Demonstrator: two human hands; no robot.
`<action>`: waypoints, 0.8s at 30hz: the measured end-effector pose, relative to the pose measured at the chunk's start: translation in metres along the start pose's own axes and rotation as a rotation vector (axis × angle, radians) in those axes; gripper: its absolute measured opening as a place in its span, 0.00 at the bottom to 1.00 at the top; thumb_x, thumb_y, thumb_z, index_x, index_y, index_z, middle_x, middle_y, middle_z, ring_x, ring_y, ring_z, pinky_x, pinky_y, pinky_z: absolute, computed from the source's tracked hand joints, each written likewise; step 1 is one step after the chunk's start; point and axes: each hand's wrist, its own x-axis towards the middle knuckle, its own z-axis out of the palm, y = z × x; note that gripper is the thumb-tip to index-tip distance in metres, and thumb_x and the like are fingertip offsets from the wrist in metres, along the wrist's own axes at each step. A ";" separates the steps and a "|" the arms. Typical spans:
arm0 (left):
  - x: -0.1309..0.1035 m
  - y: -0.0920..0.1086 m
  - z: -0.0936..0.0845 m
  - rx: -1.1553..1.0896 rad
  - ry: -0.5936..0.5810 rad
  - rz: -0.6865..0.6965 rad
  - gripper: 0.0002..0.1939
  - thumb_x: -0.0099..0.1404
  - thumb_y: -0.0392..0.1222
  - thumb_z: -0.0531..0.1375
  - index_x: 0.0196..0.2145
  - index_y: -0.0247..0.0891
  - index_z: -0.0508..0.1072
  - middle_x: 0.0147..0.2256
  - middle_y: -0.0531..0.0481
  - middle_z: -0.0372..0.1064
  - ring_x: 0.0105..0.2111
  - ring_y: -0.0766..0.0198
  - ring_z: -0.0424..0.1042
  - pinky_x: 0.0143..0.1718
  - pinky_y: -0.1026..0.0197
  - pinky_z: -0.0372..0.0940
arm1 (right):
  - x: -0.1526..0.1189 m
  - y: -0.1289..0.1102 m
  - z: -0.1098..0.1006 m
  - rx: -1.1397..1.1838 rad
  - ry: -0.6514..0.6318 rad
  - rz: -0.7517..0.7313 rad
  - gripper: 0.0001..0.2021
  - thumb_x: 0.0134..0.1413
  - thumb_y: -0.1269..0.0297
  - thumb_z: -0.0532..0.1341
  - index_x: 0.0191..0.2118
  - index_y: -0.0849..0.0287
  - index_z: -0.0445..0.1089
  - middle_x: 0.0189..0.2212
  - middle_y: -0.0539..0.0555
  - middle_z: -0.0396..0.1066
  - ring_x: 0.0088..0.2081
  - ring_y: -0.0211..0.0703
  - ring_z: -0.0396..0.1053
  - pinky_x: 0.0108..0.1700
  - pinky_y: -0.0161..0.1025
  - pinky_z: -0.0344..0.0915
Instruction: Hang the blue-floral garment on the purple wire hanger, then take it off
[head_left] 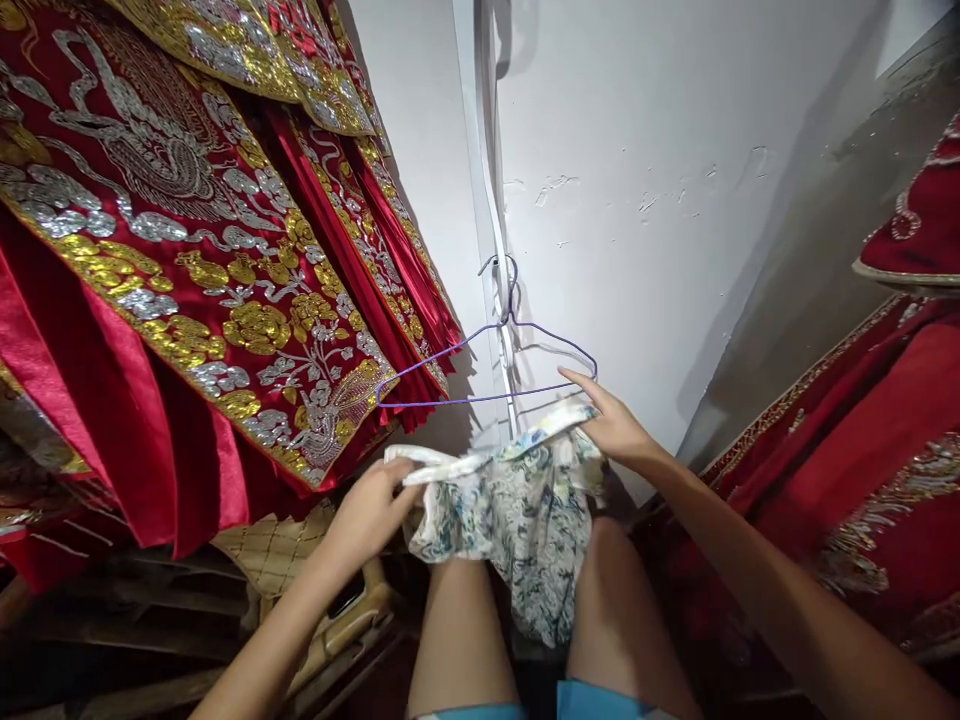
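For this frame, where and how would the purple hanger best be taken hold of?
Probably by the middle of the hanger's bottom bar, pinched with the fingers from below and in front: that thin, nearly straight stretch is uncovered, while the hook sits higher, at the white strap.

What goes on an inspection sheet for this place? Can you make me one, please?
Surface: no worktop seen.
Job's things: a floral garment, just below a purple hanger.
Clutter: bamboo-like furniture at lower left.
Hands: left hand and right hand hold the garment's upper edge near opposite ends.
Cables: a white strip hangs by the wall; can't tell if it's a cable.
Surroundings: pale wall with chipped patches; red decorated clothes on both sides.
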 end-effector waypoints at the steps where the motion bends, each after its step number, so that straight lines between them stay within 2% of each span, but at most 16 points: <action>1: 0.004 0.006 -0.008 -0.004 0.042 0.038 0.12 0.64 0.49 0.58 0.29 0.42 0.77 0.36 0.42 0.77 0.41 0.48 0.73 0.51 0.51 0.64 | 0.012 0.004 0.007 0.017 0.012 -0.030 0.30 0.47 0.69 0.59 0.59 0.53 0.71 0.42 0.53 0.78 0.41 0.46 0.72 0.43 0.37 0.65; 2: 0.007 0.012 -0.014 -0.010 0.091 0.059 0.14 0.66 0.50 0.56 0.30 0.42 0.76 0.37 0.43 0.77 0.42 0.48 0.73 0.50 0.53 0.64 | 0.023 0.007 0.013 0.026 0.008 -0.046 0.24 0.49 0.67 0.58 0.54 0.54 0.75 0.42 0.53 0.77 0.43 0.47 0.71 0.45 0.38 0.65; 4: 0.011 0.022 -0.023 -0.033 0.190 0.063 0.16 0.69 0.51 0.53 0.35 0.41 0.76 0.41 0.43 0.77 0.46 0.49 0.72 0.52 0.54 0.63 | 0.041 0.010 0.024 0.011 -0.017 -0.044 0.15 0.52 0.64 0.56 0.40 0.58 0.78 0.33 0.52 0.76 0.37 0.46 0.70 0.40 0.38 0.64; 6: 0.013 0.029 -0.026 -0.061 0.263 0.049 0.16 0.70 0.52 0.51 0.39 0.40 0.75 0.44 0.44 0.76 0.48 0.51 0.72 0.52 0.55 0.62 | 0.049 0.013 0.027 -0.029 -0.014 -0.030 0.10 0.51 0.62 0.57 0.28 0.59 0.73 0.22 0.49 0.69 0.27 0.41 0.63 0.32 0.36 0.58; 8: 0.012 0.035 -0.025 -0.076 0.323 0.035 0.15 0.71 0.52 0.51 0.38 0.40 0.72 0.43 0.46 0.75 0.45 0.53 0.72 0.49 0.58 0.63 | 0.047 0.016 0.020 -0.071 0.025 -0.022 0.08 0.48 0.63 0.59 0.22 0.59 0.68 0.18 0.46 0.62 0.24 0.38 0.57 0.28 0.36 0.52; 10: 0.012 0.041 -0.021 -0.066 0.385 0.058 0.14 0.71 0.50 0.52 0.34 0.40 0.69 0.43 0.46 0.74 0.43 0.55 0.71 0.48 0.59 0.63 | 0.038 0.016 0.008 -0.109 0.094 -0.013 0.08 0.46 0.64 0.60 0.21 0.59 0.66 0.18 0.46 0.59 0.24 0.37 0.55 0.27 0.35 0.49; 13: 0.013 0.047 -0.016 -0.013 0.447 0.175 0.13 0.70 0.47 0.53 0.30 0.40 0.66 0.48 0.44 0.74 0.50 0.53 0.70 0.54 0.56 0.61 | 0.024 0.011 -0.008 -0.145 0.227 0.013 0.04 0.44 0.65 0.59 0.24 0.59 0.69 0.18 0.46 0.60 0.23 0.37 0.54 0.25 0.35 0.49; 15: 0.013 0.047 -0.014 0.034 0.445 0.245 0.12 0.69 0.45 0.54 0.28 0.41 0.65 0.47 0.43 0.75 0.52 0.51 0.70 0.57 0.53 0.59 | 0.019 0.005 -0.014 -0.150 0.281 0.014 0.05 0.43 0.66 0.58 0.26 0.59 0.70 0.18 0.46 0.61 0.22 0.37 0.54 0.24 0.35 0.48; 18: 0.008 0.043 -0.015 0.099 0.441 0.291 0.11 0.65 0.43 0.55 0.25 0.41 0.63 0.42 0.43 0.76 0.49 0.49 0.72 0.58 0.49 0.59 | 0.018 -0.001 -0.013 -0.174 0.279 -0.001 0.05 0.41 0.66 0.57 0.25 0.59 0.70 0.18 0.47 0.63 0.22 0.37 0.55 0.24 0.35 0.48; 21: 0.001 0.040 -0.020 0.117 0.468 0.278 0.11 0.62 0.41 0.56 0.22 0.42 0.62 0.39 0.45 0.77 0.48 0.49 0.73 0.58 0.49 0.61 | 0.016 -0.002 -0.005 -0.165 0.242 0.005 0.04 0.40 0.65 0.58 0.23 0.58 0.68 0.18 0.47 0.61 0.23 0.38 0.54 0.25 0.35 0.48; 24: 0.005 0.043 -0.028 0.041 0.501 0.178 0.11 0.63 0.42 0.55 0.23 0.41 0.65 0.45 0.44 0.77 0.52 0.48 0.72 0.58 0.49 0.60 | 0.008 -0.001 0.006 -0.088 0.243 0.014 0.03 0.40 0.66 0.57 0.22 0.58 0.65 0.18 0.46 0.58 0.24 0.37 0.53 0.25 0.35 0.47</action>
